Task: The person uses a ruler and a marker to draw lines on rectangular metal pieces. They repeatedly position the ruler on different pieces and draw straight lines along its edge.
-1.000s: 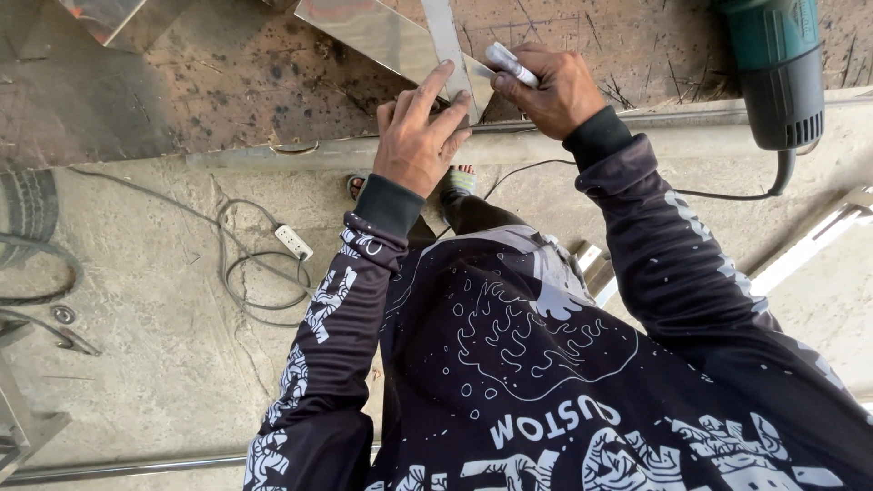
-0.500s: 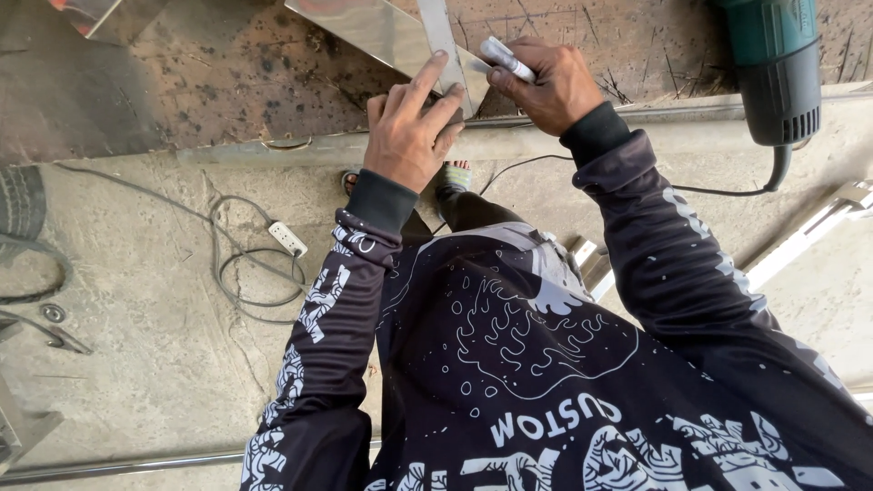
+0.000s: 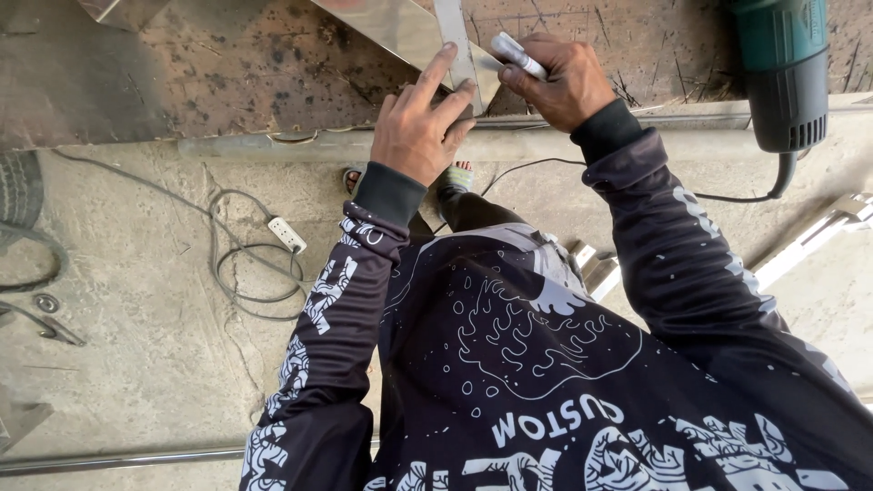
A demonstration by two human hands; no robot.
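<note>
Floor, near: a grey metal rod [image 3: 109, 460] lies along the concrete floor [image 3: 136, 364] at the near left.
Floor, middle: a grey cable with a white plug block [image 3: 285, 234] lies in loose loops, left of the person's left sleeve.
Bench edge: a pale metal tube [image 3: 300, 144] runs left to right along the near edge of the rusty brown worktable [image 3: 227, 64].
Left hand [image 3: 420, 127]: the fingers are spread and press flat on the shiny metal ruler strip [image 3: 452, 36], which lies on the shiny sheet-metal piece [image 3: 400, 27] on the far part of the table.
Right hand [image 3: 556, 80]: it is closed around a white marker pen [image 3: 515, 53]; the tip of the pen is just beside the ruler strip.
Far right: a green and black power tool [image 3: 782, 73] rests on the table, its black cord hanging over the edge, well apart from both hands.
</note>
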